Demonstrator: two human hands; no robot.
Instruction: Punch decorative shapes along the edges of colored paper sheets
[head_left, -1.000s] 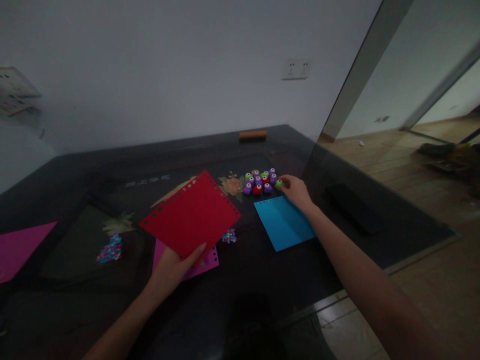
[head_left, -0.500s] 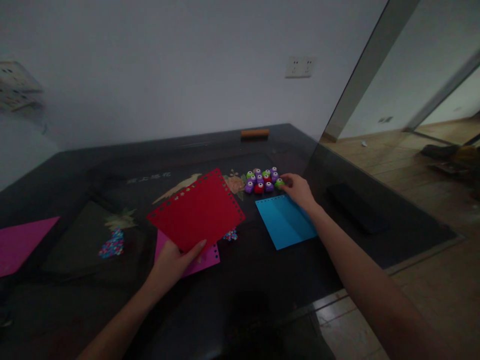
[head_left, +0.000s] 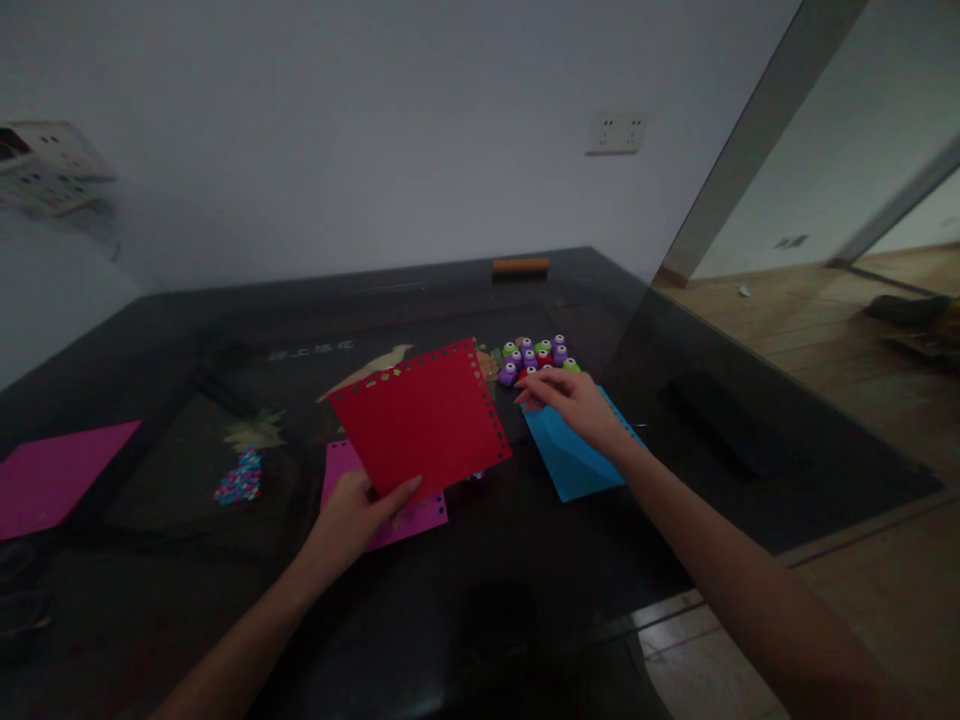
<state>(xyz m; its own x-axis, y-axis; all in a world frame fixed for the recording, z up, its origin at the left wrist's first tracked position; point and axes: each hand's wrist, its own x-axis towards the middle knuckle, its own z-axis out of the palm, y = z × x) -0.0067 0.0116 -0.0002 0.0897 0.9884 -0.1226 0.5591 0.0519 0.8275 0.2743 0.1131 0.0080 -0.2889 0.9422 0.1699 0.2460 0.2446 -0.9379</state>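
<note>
My left hand (head_left: 367, 515) pinches a red sheet of paper (head_left: 424, 420) by its lower edge, thumb on top. Punched holes run along the sheet's top and right edges. It is raised and tilted over a pink sheet (head_left: 341, 465) on the table. My right hand (head_left: 566, 400) hovers over a blue sheet (head_left: 566, 465), fingers stretched loosely leftward, with nothing visible in them. Just beyond the fingertips stand several small craft punches (head_left: 528, 358) in purple, green and red with eye-like tops. The hand hides part of the front row.
Dark glossy table (head_left: 525, 560) with a floral print. To the left lie a pile of small coloured bits (head_left: 241, 478) and another pink sheet (head_left: 71, 475). A brown roll (head_left: 520, 266) lies at the back, a black flat object (head_left: 727, 425) at the right.
My right hand has left the green punch at the right end and moved left and nearer, over the blue sheet. The red sheet, still in my left hand, has turned slightly. The view has shifted slightly.
</note>
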